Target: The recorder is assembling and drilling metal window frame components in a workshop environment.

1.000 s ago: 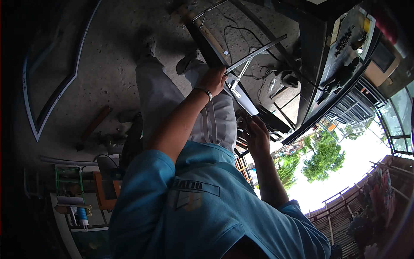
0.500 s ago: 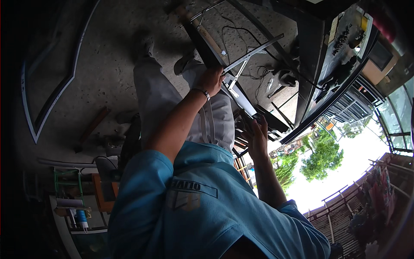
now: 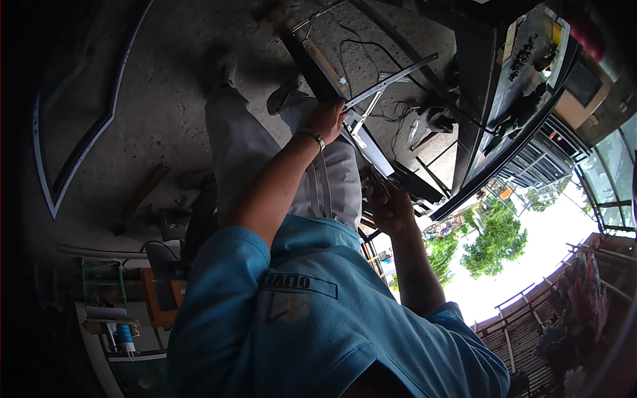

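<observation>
My left hand (image 3: 325,122), a metal-banded watch or bracelet at its wrist, is closed on a long dark metal frame bar (image 3: 310,69). A silvery hinged metal arm (image 3: 393,82) slants up and right from beside its fingers. Below it, a shorter linkage (image 3: 360,132) lies against the bar's pale face (image 3: 377,156). Close to the bar's near end, my right hand (image 3: 393,211) is curled around a dark, slim hand tool (image 3: 377,183). The tool's exact kind is too dark to make out, and the fingers partly cover it.
A workbench (image 3: 490,113) with tools on top stands at the right. Black cables (image 3: 398,113) trail over the concrete floor (image 3: 172,73). An angular metal frame (image 3: 114,99) lies at the left. Behind the bench are stacked metal frames (image 3: 537,166).
My right hand has drawn slightly down toward my body, its fingers now curled in more tightly on the tool. My left hand and the frame bar have hardly moved.
</observation>
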Tool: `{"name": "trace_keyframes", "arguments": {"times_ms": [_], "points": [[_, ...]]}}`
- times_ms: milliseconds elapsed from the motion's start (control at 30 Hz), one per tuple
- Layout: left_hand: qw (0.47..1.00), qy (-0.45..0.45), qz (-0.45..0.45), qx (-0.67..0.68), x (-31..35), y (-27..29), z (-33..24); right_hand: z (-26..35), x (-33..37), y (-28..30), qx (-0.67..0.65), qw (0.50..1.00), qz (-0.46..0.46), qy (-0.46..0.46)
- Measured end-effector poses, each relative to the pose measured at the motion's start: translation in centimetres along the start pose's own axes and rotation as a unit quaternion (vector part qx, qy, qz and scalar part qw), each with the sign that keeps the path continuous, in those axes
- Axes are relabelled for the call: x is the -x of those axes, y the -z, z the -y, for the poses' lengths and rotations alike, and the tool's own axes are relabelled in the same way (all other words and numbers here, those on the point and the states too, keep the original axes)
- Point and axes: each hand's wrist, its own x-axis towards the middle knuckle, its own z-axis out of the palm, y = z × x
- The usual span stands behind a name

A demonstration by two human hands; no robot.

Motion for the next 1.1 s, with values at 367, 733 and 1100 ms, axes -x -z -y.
{"name": "trace_keyframes", "arguments": {"times_ms": [367,733,1100], "points": [[1.0,-0.011,-0.02,0.002,0.6,-0.2,0.0,-0.7,1.0,-4.1,0.748,0.531,-0.231,0.325],[1.0,-0.004,-0.013,0.013,0.8,0.2,-0.2,0.0,-0.4,-2.0,0.271,0.926,-0.191,0.183],[1.0,-0.003,-0.019,-0.003,0.6,0.0,-0.2,0.8,-0.5,-1.6,0.004,0.998,-0.052,-0.035]]}}
